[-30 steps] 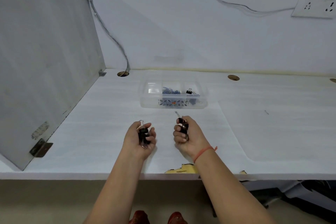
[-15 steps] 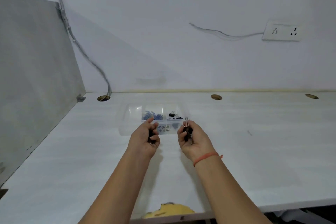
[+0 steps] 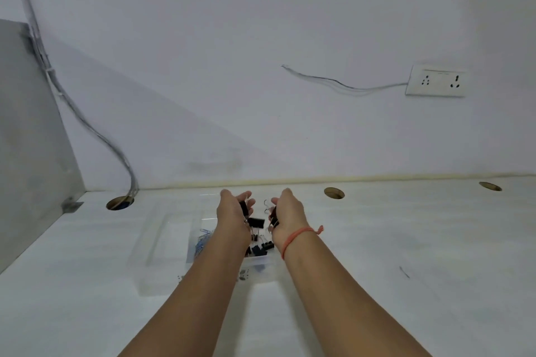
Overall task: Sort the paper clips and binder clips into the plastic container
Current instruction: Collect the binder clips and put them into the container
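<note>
Black binder clips (image 3: 256, 222) are what I judge most likely to go astray: both my hands sit over the clear plastic container (image 3: 162, 243), and one clip shows in the gap between them, seemingly dropping. My left hand (image 3: 233, 211) is loosely cupped with a dark clip against its fingers; my right hand (image 3: 285, 211) is half-curled around clips whose wire handles poke out at its nine o'clock. If I let go unevenly, I reckon a clip could bounce off a divider, land among the paper clips, or skip onto the white desk (image 3: 406, 240).

Blue paper clips (image 3: 203, 239) lie in the middle compartment, at eight o'clock from my left hand. More binder clips rest in the compartment at three o'clock from those, partly hidden by my wrists. At nine o'clock, the end compartment looks empty.
</note>
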### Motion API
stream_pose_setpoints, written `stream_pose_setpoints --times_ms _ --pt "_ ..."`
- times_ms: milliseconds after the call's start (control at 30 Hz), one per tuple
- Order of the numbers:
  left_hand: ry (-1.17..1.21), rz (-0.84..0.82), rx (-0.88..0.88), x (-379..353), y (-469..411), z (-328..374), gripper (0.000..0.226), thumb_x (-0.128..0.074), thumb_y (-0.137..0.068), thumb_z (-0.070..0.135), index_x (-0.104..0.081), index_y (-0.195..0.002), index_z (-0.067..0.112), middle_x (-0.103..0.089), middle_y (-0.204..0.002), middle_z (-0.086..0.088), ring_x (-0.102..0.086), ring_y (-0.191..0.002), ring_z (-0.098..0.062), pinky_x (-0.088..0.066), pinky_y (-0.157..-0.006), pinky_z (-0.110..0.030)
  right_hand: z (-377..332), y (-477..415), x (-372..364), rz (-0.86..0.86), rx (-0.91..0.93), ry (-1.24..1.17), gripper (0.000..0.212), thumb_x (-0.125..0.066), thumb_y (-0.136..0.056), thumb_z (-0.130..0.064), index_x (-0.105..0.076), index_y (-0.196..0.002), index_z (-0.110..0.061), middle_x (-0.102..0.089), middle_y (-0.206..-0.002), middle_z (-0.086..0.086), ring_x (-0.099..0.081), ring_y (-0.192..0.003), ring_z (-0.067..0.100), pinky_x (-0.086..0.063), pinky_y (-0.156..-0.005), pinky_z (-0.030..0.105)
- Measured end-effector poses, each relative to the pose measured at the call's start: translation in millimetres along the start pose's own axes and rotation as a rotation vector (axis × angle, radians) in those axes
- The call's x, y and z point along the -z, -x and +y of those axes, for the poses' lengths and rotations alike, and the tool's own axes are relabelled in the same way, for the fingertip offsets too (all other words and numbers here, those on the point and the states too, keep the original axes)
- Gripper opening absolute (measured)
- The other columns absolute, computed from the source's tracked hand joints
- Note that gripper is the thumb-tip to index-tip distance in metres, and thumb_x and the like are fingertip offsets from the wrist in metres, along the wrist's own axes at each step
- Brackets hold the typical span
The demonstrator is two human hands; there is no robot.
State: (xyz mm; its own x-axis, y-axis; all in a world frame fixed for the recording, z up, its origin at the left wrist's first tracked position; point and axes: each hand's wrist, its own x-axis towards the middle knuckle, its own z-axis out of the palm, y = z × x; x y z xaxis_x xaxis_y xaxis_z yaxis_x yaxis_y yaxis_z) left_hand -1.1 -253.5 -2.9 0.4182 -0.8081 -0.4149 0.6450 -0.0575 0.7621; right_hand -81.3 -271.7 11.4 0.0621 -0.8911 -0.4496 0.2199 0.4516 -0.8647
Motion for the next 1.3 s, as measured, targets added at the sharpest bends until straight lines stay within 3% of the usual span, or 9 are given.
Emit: stream_pose_setpoints --times_ms 67,133,300,533,700,800,1000,1167,1300 --pt "-0.197 -0.015 -0.053 -3 -4 -4 0.057 -0.02 -0.099 0.04 -0.065 -0.092 0.005 -0.064 -0.118 -0.017 -0.053 -0.113 -0.028 -0.032 -0.107 -0.041 3 -12 0 -0.008 0.036 0.189 0.051 -0.025 -0.099 -0.036 -0.053 -0.126 -0.003 -0.059 -0.091 0.006 -0.052 -0.097 0.023 -0.032 -0.109 0.043" --pt "-0.274 -0.023 -0.083 -4 -5 -7 0.053 -0.021 -0.1 0.037 -0.063 -0.11 0.004 -0.06 -0.127 -0.014 -0.045 -0.128 -0.025 -0.024 -0.111 -0.039 7 -21 -1 0.003 0.069 0.262 0.055 -0.024 -0.098 -0.04 -0.05 -0.132 -0.005 -0.061 -0.105 0.006 -0.05 -0.116 0.025 -0.02 -0.116 0.045" --pt "-0.357 0.064 -0.204 -4 5 -8 0.026 -0.038 -0.096 0.02 -0.061 -0.1 0.009 -0.062 -0.112 -0.009 -0.054 -0.103 -0.022 -0.038 -0.098 -0.036 18 -18 12 0.022 0.155 0.14 0.053 -0.033 -0.082 -0.034 -0.059 -0.116 -0.003 -0.048 -0.074 0.001 -0.042 -0.071 0.016 -0.024 -0.091 0.033" --pt "-0.304 0.056 -0.342 4 65 -40 0.019 -0.048 -0.089 0.006 -0.067 -0.091 0.007 -0.066 -0.085 -0.006 -0.058 -0.076 -0.017 -0.049 -0.067 -0.024 27 36 52 0.03 0.124 -0.138 0.023 -0.041 -0.092 -0.001 -0.063 -0.097 -0.005 -0.051 -0.076 0.006 -0.048 -0.065 0.016 -0.05 -0.066 0.025" --pt "-0.384 -0.068 -0.256 15 113 -91 0.016 -0.051 -0.09 0.008 -0.066 -0.093 0.004 -0.067 -0.085 -0.009 -0.061 -0.078 -0.02 -0.053 -0.073 -0.028 60 81 111 0.128 0.204 -0.047 0.015 -0.052 -0.09 -0.006 -0.064 -0.082 -0.01 -0.059 -0.078 0.003 -0.055 -0.073 0.017 -0.053 -0.074 0.027" --pt "-0.473 -0.085 -0.23 22 138 -122 0.014 -0.052 -0.089 0.011 -0.065 -0.092 0.009 -0.068 -0.091 -0.008 -0.062 -0.085 -0.021 -0.053 -0.079 -0.031 87 106 154 0.189 0.339 0.184 0.012 -0.057 -0.088 -0.012 -0.068 -0.088 -0.011 -0.065 -0.083 0.0 -0.06 -0.081 0.018 -0.051 -0.078 0.028" --pt "-0.644 -0.104 -0.248 34 183 -161 0.017 -0.052 -0.086 0.012 -0.065 -0.078 0.021 -0.069 -0.096 -0.001 -0.062 -0.092 -0.02 -0.048 -0.083 -0.034 119 140 246 0.139 0.538 1.216 0.033 -0.069 -0.078 -0.029 -0.065 -0.109 -0.022 -0.056 -0.111 -0.006 -0.052 -0.107 0.012 -0.038 -0.084 0.019" --pt "-0.65 -0.088 -0.221 40 201 -180 0.014 -0.053 -0.088 0.014 -0.067 -0.085 0.016 -0.069 -0.091 -0.004 -0.063 -0.09 -0.023 -0.051 -0.086 -0.039 138 145 260 0.131 0.652 1.256 0.004 -0.066 -0.081 -0.025 -0.064 -0.084 -0.024 -0.053 -0.099 -0.01 -0.047 -0.1 0.01 -0.032 -0.076 0.015" --pt "-0.617 -0.074 -0.203 44 205 -182 0.015 -0.054 -0.089 0.015 -0.067 -0.092 0.011 -0.07 -0.094 -0.008 -0.064 -0.086 -0.022 -0.052 -0.087 -0.04 148 147 261 0.17 0.79 1.356 0.012 -0.057 -0.09 -0.026 -0.064 -0.093 -0.017 -0.055 -0.101 -0.005 -0.046 -0.102 0.013 -0.042 -0.084 0.023"
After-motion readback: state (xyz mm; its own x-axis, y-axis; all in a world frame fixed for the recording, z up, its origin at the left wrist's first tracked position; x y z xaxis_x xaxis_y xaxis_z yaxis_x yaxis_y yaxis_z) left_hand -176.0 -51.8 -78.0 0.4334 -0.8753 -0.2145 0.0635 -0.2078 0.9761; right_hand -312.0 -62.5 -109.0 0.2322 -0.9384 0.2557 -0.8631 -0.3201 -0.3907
